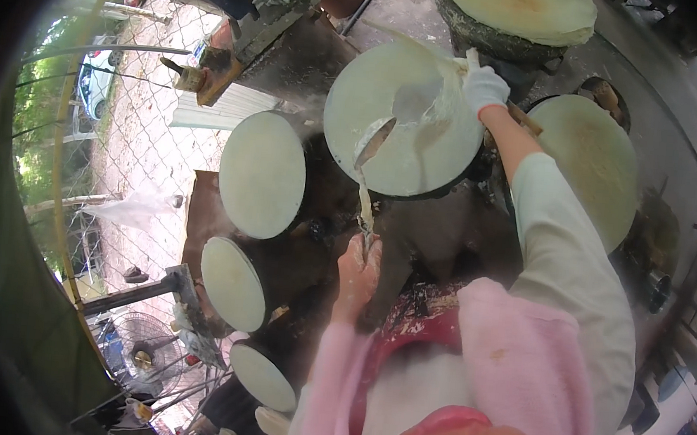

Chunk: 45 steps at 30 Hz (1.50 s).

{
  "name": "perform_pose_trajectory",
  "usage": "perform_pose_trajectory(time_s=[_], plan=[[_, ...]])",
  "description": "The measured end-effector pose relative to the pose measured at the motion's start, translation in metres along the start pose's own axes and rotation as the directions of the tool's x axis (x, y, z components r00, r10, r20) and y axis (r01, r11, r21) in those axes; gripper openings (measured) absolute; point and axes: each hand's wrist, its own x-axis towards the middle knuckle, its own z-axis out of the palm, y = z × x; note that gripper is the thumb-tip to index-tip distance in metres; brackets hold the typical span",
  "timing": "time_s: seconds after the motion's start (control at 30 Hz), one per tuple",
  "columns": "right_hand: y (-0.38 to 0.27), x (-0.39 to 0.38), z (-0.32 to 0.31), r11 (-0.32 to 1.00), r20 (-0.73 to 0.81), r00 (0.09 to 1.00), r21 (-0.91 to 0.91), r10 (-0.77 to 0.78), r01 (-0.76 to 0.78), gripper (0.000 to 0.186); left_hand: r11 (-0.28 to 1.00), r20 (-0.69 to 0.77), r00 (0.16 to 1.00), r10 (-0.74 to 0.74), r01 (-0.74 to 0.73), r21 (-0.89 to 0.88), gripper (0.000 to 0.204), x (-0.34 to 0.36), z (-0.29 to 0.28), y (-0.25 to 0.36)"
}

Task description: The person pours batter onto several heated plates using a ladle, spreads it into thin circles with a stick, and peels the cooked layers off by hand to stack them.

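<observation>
Basin (403, 351), red rim, nearest the body, holds white batter. Ladle (372, 141) over centre griddle (407, 119), bowl wet with batter, handle running down to left hand (358, 272); left hand closed around handle end. Right hand (484, 87), white-gloved, at far edge of centre griddle, closed on a spreader (470, 62) dragging thin batter film across the plate. Round griddles counted: six. Three batter-coated ones in a row left of centre griddle (263, 173) (232, 282) (262, 376); one right of it (593, 168); one beyond it, browned (516, 8). Dark sooty stove bench under all. Outdoors: wire fence, bare ground, fan (138, 348) left of centre griddle.
</observation>
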Motion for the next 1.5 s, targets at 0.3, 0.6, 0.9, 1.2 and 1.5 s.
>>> perform_pose_trajectory(time_s=[0.3, 0.6, 0.9, 1.2, 1.5], plan=[[0.048, -0.164, 0.04, 0.605, -0.266, 0.964, 0.765, -0.012, 0.219, 0.038, 0.983, 0.038, 0.989, 0.144, -0.138, -0.118, 0.015, 0.07, 0.032, -0.003], [0.084, -0.208, 0.028, 0.303, 0.449, 0.885, 0.832, 0.127, -0.465, 0.027, 0.88, 0.104, 0.99, -0.09, 0.128, -0.457, 0.013, 0.118, 0.058, 0.016], [0.106, -0.192, 0.036, 0.526, 0.264, 0.963, 0.826, -0.045, -0.202, 0.038, 0.859, 0.147, 0.986, -0.074, 0.137, -0.494, 0.018, 0.122, 0.049, 0.02], [0.082, -0.241, 0.045, 0.686, 0.268, 0.948, 0.724, -0.174, -0.079, 0.041, 0.888, 0.212, 0.977, 0.029, 0.072, -0.454, 0.019, 0.19, 0.028, 0.025], [-0.022, -0.293, 0.068, 0.186, 0.631, 0.769, 0.748, 0.103, -0.638, 0.033, 0.909, 0.483, 0.874, -0.058, 0.245, -0.336, 0.013, 0.204, 0.003, 0.013]])
